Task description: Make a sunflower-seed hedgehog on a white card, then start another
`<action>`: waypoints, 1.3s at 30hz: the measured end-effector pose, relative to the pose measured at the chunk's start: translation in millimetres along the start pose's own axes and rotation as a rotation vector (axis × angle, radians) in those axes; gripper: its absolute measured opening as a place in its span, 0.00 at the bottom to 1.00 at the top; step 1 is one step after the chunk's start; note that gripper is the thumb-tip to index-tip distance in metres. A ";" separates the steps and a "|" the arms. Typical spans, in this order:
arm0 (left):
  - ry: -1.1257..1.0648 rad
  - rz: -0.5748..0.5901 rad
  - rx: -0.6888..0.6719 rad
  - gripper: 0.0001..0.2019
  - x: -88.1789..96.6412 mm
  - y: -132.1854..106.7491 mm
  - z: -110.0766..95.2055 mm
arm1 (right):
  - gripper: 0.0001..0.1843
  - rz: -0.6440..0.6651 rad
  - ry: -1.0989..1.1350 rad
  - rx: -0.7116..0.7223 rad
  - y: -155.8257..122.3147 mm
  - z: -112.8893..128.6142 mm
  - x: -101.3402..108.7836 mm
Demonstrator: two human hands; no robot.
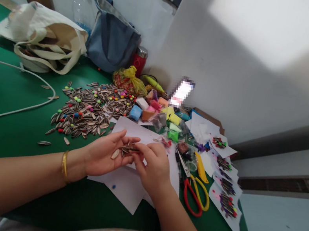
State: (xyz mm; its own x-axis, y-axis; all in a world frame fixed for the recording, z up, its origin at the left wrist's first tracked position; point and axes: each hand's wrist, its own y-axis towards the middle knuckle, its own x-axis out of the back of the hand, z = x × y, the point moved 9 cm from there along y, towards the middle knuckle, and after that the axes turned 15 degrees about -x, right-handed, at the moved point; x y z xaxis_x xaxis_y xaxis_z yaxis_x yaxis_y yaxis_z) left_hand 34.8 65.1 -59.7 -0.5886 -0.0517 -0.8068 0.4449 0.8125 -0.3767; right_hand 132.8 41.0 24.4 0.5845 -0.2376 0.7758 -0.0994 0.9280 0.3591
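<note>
Green table (15, 123) (white wall (237, 86) behind); L hand (104, 154) cups seeds (128, 148) nr pile (89, 110)

Place: a handicraft worktable against a white wall (237, 86).
Surface: green tabletop (15, 123).
Materials: sunflower-seed pile (89, 110) at 11 o'clock, coloured clay blocks (155, 109) at 12.
Tools: scissors (189, 177) at 3 o'clock.
</note>
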 end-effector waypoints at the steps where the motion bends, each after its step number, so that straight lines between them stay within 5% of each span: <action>1: 0.004 0.005 0.005 0.21 -0.7 -0.7 1.0 | 0.08 0.012 0.003 -0.008 0.3 -0.8 -1.8; 16: -0.015 0.103 0.052 0.23 -11.8 -6.0 10.8 | 0.05 0.125 -0.021 -0.071 -1.2 0.9 -22.2; 24: 0.082 0.058 0.067 0.15 -4.1 -7.3 14.8 | 0.09 0.095 0.274 -0.146 3.4 -5.1 4.5; 28: 0.354 0.096 -0.086 0.08 -0.3 -5.1 2.1 | 0.13 0.282 0.385 -0.245 4.2 -15.9 -6.1; 33: 0.878 0.354 -0.486 0.08 -25.8 -7.2 -32.0 | 0.13 0.487 0.511 -0.337 0.3 -23.8 -24.8; 36: 1.060 0.351 -0.642 0.04 -30.4 -8.6 -45.9 | 0.12 0.442 0.529 -0.375 1.8 -26.9 -21.0; 39: 1.091 0.315 -0.658 0.06 -27.4 -7.1 -47.4 | 0.07 0.308 0.486 -0.367 5.4 -25.8 -8.5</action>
State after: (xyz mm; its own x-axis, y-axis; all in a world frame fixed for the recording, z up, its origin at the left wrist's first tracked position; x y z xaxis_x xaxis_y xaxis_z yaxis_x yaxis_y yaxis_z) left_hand 15.7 88.2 -13.3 -0.8984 0.4321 0.0790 0.4348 0.8491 0.3001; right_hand 148.0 55.4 6.4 0.8773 0.1297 0.4622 -0.0901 0.9902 -0.1068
